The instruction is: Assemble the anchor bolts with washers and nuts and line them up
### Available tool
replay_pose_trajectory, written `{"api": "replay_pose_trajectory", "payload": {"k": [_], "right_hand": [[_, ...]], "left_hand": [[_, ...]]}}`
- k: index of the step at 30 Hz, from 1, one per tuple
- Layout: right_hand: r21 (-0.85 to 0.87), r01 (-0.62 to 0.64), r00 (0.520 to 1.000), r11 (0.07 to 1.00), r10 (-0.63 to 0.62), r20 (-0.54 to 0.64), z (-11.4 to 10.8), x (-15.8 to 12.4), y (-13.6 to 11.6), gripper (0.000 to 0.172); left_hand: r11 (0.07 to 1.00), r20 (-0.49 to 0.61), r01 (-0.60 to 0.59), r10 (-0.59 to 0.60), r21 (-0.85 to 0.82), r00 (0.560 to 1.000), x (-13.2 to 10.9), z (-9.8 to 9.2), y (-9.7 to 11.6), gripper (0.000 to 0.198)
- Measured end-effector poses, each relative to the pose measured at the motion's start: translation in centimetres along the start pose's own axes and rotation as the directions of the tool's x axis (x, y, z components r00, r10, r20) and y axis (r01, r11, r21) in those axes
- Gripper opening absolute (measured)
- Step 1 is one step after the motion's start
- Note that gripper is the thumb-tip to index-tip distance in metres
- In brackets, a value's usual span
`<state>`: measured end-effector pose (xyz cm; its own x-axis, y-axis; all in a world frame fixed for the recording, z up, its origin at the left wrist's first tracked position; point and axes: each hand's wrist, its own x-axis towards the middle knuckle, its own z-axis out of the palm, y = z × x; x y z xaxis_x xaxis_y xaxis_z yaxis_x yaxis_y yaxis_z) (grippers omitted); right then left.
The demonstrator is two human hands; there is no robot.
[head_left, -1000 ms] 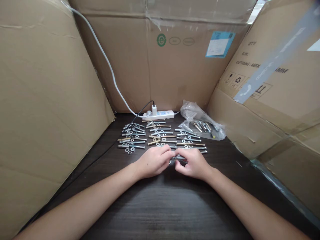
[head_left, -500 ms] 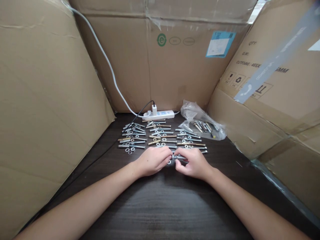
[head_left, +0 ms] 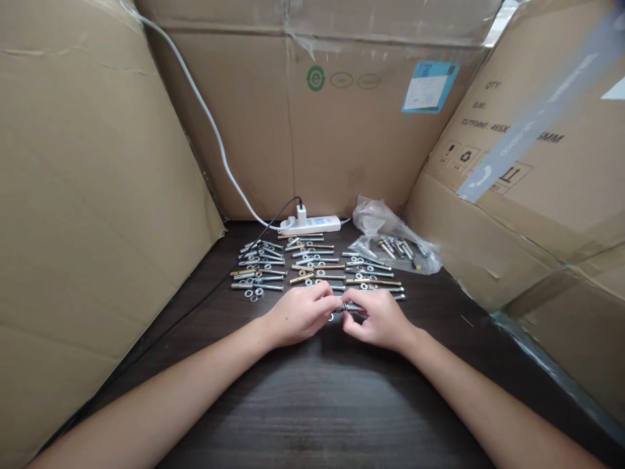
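Left hand (head_left: 297, 316) and right hand (head_left: 378, 320) meet fingertip to fingertip, both pinching one anchor bolt (head_left: 352, 307) just in front of the laid-out bolt rows (head_left: 312, 267).

It looked like a makeshift packing or storeroom bench; large cardboard shipping cartons (head_left: 342, 130) walled in a dark wood-grain table (head_left: 312, 404); rows of bolts and washers (head_left: 312, 267) lay beside a power strip (head_left: 310, 225).

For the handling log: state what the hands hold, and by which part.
One metal bolt, held between both hands. The right hand pinches its shaft; the left hand grips its other end. Finer detail is too small to tell.
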<state>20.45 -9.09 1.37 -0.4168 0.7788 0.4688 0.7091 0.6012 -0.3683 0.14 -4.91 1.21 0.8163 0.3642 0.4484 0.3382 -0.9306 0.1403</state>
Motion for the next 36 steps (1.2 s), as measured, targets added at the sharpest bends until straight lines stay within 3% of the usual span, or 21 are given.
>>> {"api": "replay_pose_trajectory", "payload": {"k": [10,17,22,29,36], "right_hand": [[-0.003,0.008,1.000,1.000,-0.008,-0.015,0.09,-0.10,-0.06,0.013],[0.005,0.005,1.000,1.000,-0.005,0.000,0.07,-0.11,-0.03,0.014],[0.006,0.006,1.000,1.000,-0.006,0.008,-0.01,-0.07,-0.01,0.011],[0.010,0.003,1.000,1.000,-0.003,0.004,-0.03,-0.04,-0.03,0.012],[-0.005,0.014,1.000,1.000,-0.014,-0.016,-0.02,-0.07,-0.07,0.013]], "left_hand": [[0.998,0.131,0.057,-0.053,-0.023,0.990,0.30,-0.36,0.07,0.020],[0.996,0.083,0.083,-0.079,-0.038,0.993,0.21,-0.25,0.25,0.016],[1.000,0.019,0.007,-0.006,-0.029,1.000,-0.05,0.06,0.18,0.019],[0.999,0.035,0.024,-0.023,-0.030,0.999,-0.03,0.03,0.09,0.019],[0.998,0.140,0.068,-0.066,-0.004,0.988,0.21,-0.10,0.03,0.020]]}}
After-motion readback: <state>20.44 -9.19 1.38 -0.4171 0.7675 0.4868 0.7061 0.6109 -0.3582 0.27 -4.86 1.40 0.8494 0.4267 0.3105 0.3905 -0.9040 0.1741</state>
